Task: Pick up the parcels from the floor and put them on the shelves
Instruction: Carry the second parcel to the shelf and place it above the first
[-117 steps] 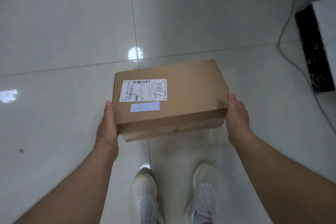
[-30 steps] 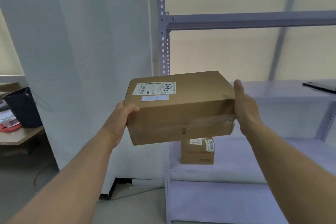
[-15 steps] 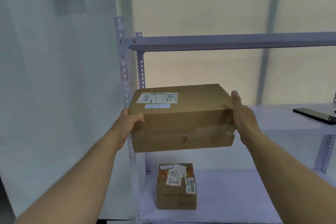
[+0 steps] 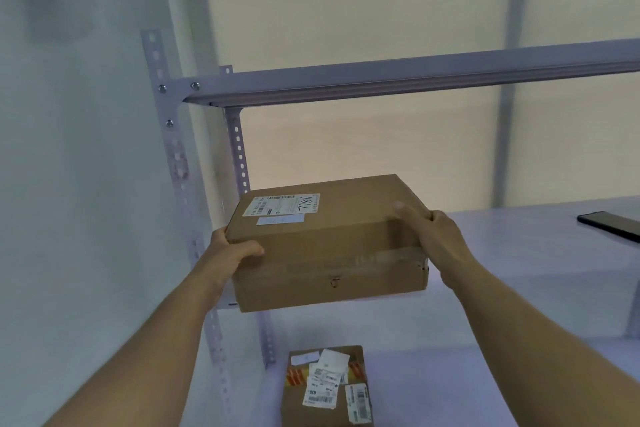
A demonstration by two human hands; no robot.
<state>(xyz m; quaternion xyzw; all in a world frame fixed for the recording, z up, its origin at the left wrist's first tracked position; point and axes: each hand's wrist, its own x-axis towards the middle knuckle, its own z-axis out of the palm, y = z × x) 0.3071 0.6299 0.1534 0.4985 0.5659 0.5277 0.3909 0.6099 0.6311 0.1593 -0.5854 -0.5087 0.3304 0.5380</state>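
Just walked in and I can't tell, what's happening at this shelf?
A person holds a brown cardboard parcel with the left hand and right hand, one at each end, at the middle shelf of a metal rack. Whether it rests on the shelf yet is unclear. A smaller labelled box sits one shelf down; a dark phone lies to the right.

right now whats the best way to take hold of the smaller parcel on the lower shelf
Grip the smaller parcel by its two side faces, one hand each, coming from the open front of the lower shelf. It stands upright near the left post; its top is covered in loose-looking labels, so avoid pinching there.
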